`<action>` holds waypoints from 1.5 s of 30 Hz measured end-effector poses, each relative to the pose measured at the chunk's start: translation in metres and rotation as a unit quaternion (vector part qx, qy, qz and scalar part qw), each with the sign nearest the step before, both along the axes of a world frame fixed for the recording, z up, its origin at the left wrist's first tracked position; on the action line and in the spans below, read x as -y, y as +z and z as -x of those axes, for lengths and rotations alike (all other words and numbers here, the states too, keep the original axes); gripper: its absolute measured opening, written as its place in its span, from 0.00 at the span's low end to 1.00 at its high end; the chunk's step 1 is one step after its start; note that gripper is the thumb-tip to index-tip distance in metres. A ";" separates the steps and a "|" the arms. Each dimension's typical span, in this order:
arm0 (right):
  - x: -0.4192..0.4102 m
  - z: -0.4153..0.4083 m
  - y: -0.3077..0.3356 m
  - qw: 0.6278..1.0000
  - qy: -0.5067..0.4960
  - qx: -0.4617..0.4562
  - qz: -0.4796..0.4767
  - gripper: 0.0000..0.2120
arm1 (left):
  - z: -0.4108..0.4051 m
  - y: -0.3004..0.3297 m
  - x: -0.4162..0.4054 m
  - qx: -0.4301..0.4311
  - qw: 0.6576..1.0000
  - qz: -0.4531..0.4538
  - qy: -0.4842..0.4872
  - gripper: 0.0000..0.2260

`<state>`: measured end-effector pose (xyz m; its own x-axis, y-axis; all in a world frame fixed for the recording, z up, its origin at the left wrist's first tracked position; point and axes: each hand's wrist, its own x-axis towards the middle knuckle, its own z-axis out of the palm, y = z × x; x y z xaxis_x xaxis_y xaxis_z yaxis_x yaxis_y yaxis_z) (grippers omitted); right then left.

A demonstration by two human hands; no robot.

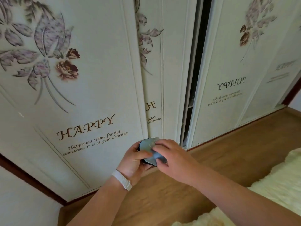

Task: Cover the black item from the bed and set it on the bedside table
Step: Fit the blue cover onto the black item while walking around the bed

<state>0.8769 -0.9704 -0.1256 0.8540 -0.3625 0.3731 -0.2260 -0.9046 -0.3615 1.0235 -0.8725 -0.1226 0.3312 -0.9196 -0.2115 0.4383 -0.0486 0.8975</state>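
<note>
- A person's two hands meet at the 6 o'clock part of the frame, above a wooden floor (228, 144) and before the wardrobe doors (91, 88).
- The left hand (135, 162), with a white wristband (122, 180), is curled around a round black item (146, 148).
- The right hand (172, 156) presses fingers on a grey-blue cover (146, 145), possibly a lid or film, lying over it.
- A fluffy cream blanket (276, 185) lies at 4 o'clock.

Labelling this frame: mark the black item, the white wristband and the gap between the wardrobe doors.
black item (147, 148), head view, its grey-blue face
white wristband (122, 179), head view, mid-strap
wardrobe door gap (194, 79), head view, dark opening
</note>
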 end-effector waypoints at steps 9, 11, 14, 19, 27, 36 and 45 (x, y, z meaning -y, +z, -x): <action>0.085 -0.048 0.013 0.995 -0.082 -0.029 0.044 0.19 | -0.063 -0.002 0.116 -0.043 0.996 0.014 -0.072 0.25; 0.103 -0.069 0.022 0.991 -0.115 -0.030 0.055 0.20 | -0.086 0.001 0.141 -0.075 0.992 0.024 -0.098 0.22; 0.125 -0.103 0.033 0.987 -0.150 -0.039 0.049 0.21 | -0.126 0.009 0.178 -0.090 0.986 0.035 -0.133 0.20; 0.160 -0.141 0.041 0.975 -0.219 -0.036 0.027 0.21 | -0.166 0.014 0.235 -0.097 0.980 0.026 -0.169 0.20; 0.203 -0.129 0.064 0.950 -0.300 -0.070 0.046 0.21 | -0.152 0.028 0.308 -0.136 0.958 0.032 -0.252 0.18; 0.280 -0.071 0.043 0.933 -0.354 -0.061 0.032 0.21 | -0.096 0.024 0.396 -0.103 0.950 0.004 -0.296 0.18; 0.390 0.037 0.040 0.906 -0.422 -0.022 0.017 0.20 | 0.017 0.033 0.530 -0.076 0.932 -0.014 -0.355 0.16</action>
<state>0.8399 -1.3602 -0.0857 0.2920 -0.8828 0.3680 -0.8560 -0.4128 -0.3112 1.0069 -1.4024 -0.0892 -0.3946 -0.8889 -0.2326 0.4083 -0.3964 0.8223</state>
